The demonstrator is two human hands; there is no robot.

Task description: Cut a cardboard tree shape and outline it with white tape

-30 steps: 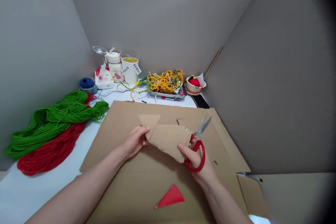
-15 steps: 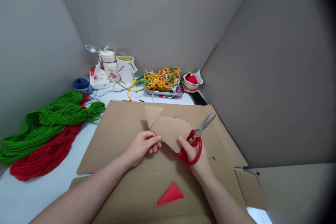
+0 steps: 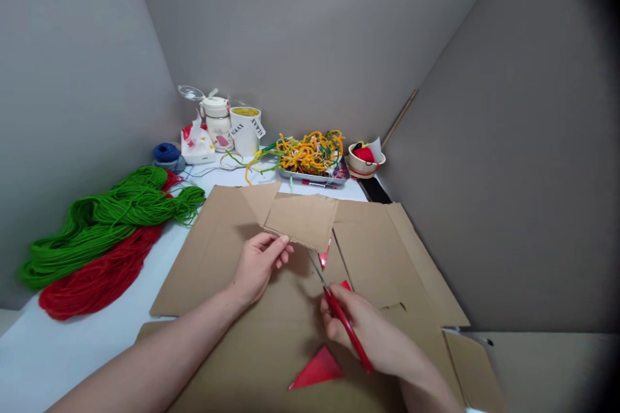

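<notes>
My left hand (image 3: 264,261) pinches the lower left edge of a cut cardboard piece (image 3: 303,219), which has a pointed flap at its upper left. In my right hand (image 3: 356,319) are red-handled scissors (image 3: 346,326), their blades pointing up and left at the piece's lower edge. Part of a red-faced scrap (image 3: 324,255) shows beside the piece's lower right corner. A red triangle (image 3: 317,369) lies on the large cardboard sheet (image 3: 203,271) below my hands.
Green yarn (image 3: 111,213) and red yarn (image 3: 97,281) lie to the left. At the back stand a white bottle (image 3: 217,126), a white cup (image 3: 245,135), a tray of orange yarn (image 3: 312,155) and a small bowl (image 3: 365,164). Grey walls (image 3: 508,174) enclose the table.
My right hand has let go of the cardboard piece and moved down, turning the scissors toward its lower edge. The piece has tilted in my left hand. The view has shifted slightly.
</notes>
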